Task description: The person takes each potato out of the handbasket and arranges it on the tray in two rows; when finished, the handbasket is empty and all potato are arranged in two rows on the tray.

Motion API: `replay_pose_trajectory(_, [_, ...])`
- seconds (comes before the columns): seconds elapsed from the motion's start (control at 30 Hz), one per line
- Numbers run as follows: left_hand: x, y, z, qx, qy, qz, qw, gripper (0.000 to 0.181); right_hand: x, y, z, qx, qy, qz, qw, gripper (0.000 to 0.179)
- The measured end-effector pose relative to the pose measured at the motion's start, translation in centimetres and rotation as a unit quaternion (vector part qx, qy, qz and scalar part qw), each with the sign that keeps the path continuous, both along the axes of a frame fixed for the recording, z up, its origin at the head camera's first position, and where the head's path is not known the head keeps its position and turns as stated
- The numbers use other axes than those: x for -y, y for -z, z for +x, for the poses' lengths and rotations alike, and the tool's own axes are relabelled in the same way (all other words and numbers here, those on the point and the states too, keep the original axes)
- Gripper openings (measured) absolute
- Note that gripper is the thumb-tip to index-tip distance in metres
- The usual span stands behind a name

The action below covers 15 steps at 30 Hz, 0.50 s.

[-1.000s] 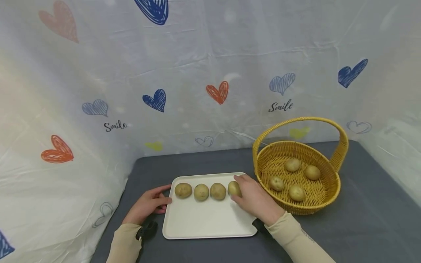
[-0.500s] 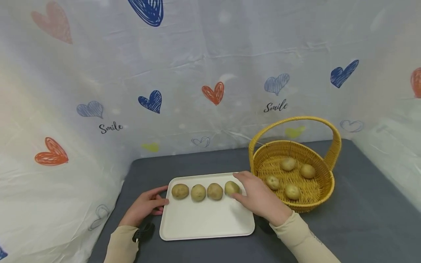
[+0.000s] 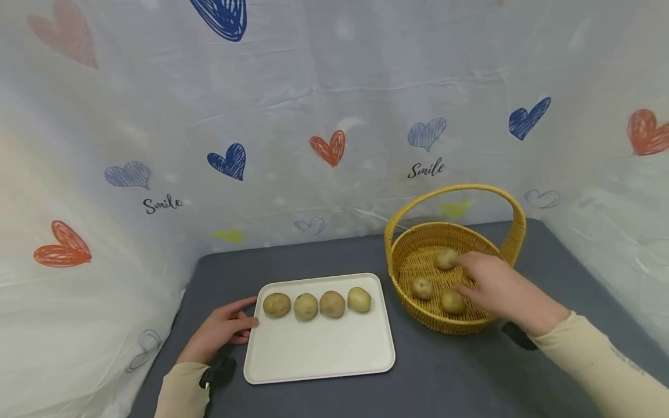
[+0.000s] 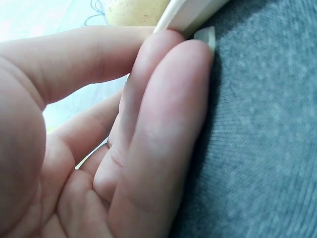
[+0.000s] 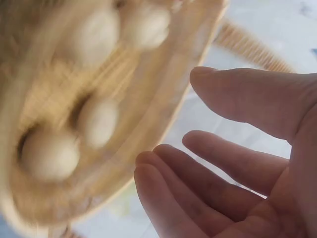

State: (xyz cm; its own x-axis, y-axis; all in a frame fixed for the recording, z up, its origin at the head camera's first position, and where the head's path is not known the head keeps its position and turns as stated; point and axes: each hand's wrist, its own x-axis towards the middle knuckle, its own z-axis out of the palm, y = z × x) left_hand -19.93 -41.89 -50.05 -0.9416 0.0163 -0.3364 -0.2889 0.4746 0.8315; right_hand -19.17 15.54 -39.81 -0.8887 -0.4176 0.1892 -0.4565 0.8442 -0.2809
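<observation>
A white tray (image 3: 320, 353) lies on the dark table with several potatoes (image 3: 331, 304) in a row along its far half. At the tray's left edge my left hand (image 3: 215, 332) pinches the rim; in the left wrist view the thumb and fingertips meet at the tray's edge (image 4: 190, 17). My right hand (image 3: 502, 287) is over the yellow wicker basket (image 3: 444, 326), fingers apart and holding nothing. Several potatoes (image 3: 422, 288) sit inside the basket, one of them hidden behind the hand in the head view. The right wrist view shows the basket potatoes (image 5: 51, 154) blurred, beyond the spread fingers.
The basket's tall arched handle (image 3: 455, 187) rises over its opening. A white curtain (image 3: 282, 104) printed with hearts hangs behind the grey table (image 3: 292, 264). The basket stands just right of the tray.
My right hand has let go of the rightmost potato on the tray and moved right, over the basket. My left hand has stayed at the tray's edge. The head view has turned slightly right.
</observation>
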Motion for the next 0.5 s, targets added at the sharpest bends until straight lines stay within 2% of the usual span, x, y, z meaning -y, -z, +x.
replay_pose_trajectory(0.13, [0.8,-0.1,0.1,0.0,-0.002,-0.004,1.0,0.077,-1.7,-1.1,-2.8,0.05,0.01,0.023,0.9984,0.039])
replay_pose_trajectory(0.23, [1.2,-0.1,0.2,0.001,0.0,-0.004,1.0,0.078,-1.8,-1.5,-5.0,0.108,0.016,0.023,0.9937,0.026])
replay_pose_trajectory(0.37, [1.3,0.1,0.4,0.003,-0.002,-0.005,1.0,0.078,-1.3,-1.5,-7.2,0.202,0.032,0.04,0.978,0.014])
replay_pose_trajectory(0.5, [1.0,0.5,0.3,0.003,-0.003,-0.003,1.0,0.078,-1.4,-0.8,-8.4,0.25,0.044,0.09,0.9631,0.01])
